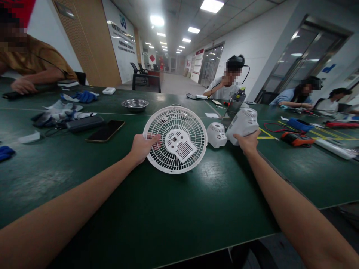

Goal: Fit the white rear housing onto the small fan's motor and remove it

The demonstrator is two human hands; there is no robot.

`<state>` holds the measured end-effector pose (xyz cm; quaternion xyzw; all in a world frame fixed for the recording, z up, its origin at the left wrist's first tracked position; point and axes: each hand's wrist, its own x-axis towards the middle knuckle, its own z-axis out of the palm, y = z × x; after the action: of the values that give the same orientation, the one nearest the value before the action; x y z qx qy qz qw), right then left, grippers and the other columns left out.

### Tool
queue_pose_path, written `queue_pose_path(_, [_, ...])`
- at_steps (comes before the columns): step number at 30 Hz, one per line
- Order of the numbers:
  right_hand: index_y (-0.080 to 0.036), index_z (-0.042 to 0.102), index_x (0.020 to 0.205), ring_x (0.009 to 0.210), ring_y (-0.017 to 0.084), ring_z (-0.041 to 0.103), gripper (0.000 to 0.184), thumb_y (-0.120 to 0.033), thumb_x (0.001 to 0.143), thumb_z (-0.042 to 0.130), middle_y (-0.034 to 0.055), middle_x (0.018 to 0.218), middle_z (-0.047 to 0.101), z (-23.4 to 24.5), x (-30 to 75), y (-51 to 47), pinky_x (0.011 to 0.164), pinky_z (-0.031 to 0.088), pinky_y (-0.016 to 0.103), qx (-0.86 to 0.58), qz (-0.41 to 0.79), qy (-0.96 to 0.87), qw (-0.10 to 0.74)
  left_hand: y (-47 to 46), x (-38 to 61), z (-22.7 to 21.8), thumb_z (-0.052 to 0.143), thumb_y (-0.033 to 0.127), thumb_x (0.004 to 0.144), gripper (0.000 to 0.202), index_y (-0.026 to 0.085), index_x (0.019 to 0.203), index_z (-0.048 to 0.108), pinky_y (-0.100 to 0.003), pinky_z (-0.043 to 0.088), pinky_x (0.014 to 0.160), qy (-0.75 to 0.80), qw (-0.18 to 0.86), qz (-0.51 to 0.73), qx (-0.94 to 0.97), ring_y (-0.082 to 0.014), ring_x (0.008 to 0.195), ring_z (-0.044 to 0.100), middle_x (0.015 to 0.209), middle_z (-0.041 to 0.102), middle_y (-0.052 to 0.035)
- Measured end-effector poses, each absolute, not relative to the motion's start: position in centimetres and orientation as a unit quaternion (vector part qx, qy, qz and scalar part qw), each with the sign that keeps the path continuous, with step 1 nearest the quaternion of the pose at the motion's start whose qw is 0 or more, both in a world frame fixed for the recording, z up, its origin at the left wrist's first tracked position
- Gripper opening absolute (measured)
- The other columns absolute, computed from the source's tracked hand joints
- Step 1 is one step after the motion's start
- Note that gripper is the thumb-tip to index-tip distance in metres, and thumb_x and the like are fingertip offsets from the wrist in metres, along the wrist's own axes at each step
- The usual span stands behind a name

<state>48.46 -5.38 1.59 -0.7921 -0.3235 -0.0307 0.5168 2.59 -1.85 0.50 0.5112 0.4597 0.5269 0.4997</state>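
Observation:
My left hand [144, 147] grips the left rim of a round white fan grille [175, 140], its thumb over the slats and its other fingers behind. The grille is tilted up above the table, and a slotted plate sits at its hub. Farther right, my right hand [248, 141] is closed on a white plastic fan housing [243, 121] with vent slots. A second white vented housing [217, 135] stands on the table between the grille and that housing. Behind them is a clear bottle [234, 104], partly hidden.
On the green table [168, 209] lie a phone [105, 131], a dark case [85, 124], gloves [57, 113] and a metal bowl [135, 104]. A meter [297, 139] with red leads is at the right. Several people sit around the table.

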Motion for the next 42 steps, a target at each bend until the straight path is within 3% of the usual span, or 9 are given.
queue_pose_path(4, [-0.024,0.044,0.128,0.122,0.038,0.059,0.097,-0.039,0.045,0.092,0.0136,0.127,0.063,1.1,48.3,-4.9,0.106,0.045,0.053,-0.797,-0.044,-0.303,0.521,-1.8,2.5,0.4,0.081,0.025,0.078,0.019,0.013,0.091,0.076,-0.038,0.064,0.069,0.447,0.502,0.528,0.519,-0.0251,0.076,0.076,0.086,0.079,-0.0098])
queue_pose_path(11, [-0.016,0.043,0.132,0.118,0.036,0.064,0.089,-0.048,0.061,0.085,0.0190,0.129,0.064,4.5,44.9,-5.2,0.105,0.045,0.049,-0.714,-0.141,-0.317,0.608,-1.9,2.5,0.6,0.080,0.025,0.080,0.017,0.012,0.091,0.076,-0.036,0.063,0.065,0.458,0.493,0.519,0.528,-0.0240,0.073,0.075,0.085,0.078,-0.0106])
queue_pose_path(19, [-0.020,0.044,0.129,0.104,0.037,0.068,0.088,-0.054,0.058,0.084,0.0151,0.115,0.069,3.7,39.9,-5.2,0.094,0.051,0.053,-0.721,-0.068,-0.463,0.512,-2.0,2.9,0.8,0.080,0.024,0.080,0.016,0.012,0.088,0.075,-0.034,0.062,0.063,0.454,0.493,0.529,0.520,-0.0220,0.070,0.074,0.082,0.078,-0.0100])
queue_pose_path(26, [-0.020,0.046,0.128,0.101,0.035,0.069,0.087,-0.052,0.058,0.085,0.0136,0.111,0.072,3.8,40.7,-5.3,0.093,0.053,0.052,-0.723,-0.071,-0.441,0.527,-1.8,2.6,0.5,0.080,0.026,0.081,0.017,0.012,0.090,0.075,-0.035,0.063,0.066,0.456,0.492,0.520,0.528,-0.0228,0.073,0.074,0.084,0.078,-0.0107])
queue_pose_path(31, [-0.021,0.045,0.128,0.109,0.037,0.067,0.088,-0.048,0.056,0.087,0.0148,0.118,0.070,4.8,44.9,-5.7,0.098,0.049,0.051,-0.748,-0.115,-0.378,0.533,-2.4,2.8,1.2,0.080,0.025,0.081,0.018,0.011,0.090,0.074,-0.035,0.063,0.065,0.453,0.498,0.521,0.524,-0.0228,0.072,0.074,0.083,0.077,-0.0105])
queue_pose_path(37, [-0.021,0.045,0.125,0.112,0.035,0.063,0.078,-0.038,0.060,0.084,0.0199,0.126,0.065,4.6,48.4,-6.0,0.097,0.046,0.044,-0.772,-0.076,-0.319,0.544,-2.9,3.0,1.8,0.079,0.022,0.081,0.015,0.010,0.088,0.074,-0.036,0.062,0.065,0.459,0.499,0.525,0.514,-0.0230,0.071,0.074,0.082,0.077,-0.0105])
queue_pose_path(42, [-0.020,0.038,0.138,0.117,0.028,0.063,0.082,-0.037,0.070,0.078,0.0152,0.134,0.062,4.2,49.1,-5.6,0.100,0.047,0.038,-0.727,-0.094,-0.359,0.578,-2.6,2.9,1.6,0.079,0.022,0.081,0.015,0.011,0.090,0.075,-0.037,0.062,0.067,0.463,0.502,0.519,0.514,-0.0237,0.072,0.074,0.084,0.078,-0.0111])
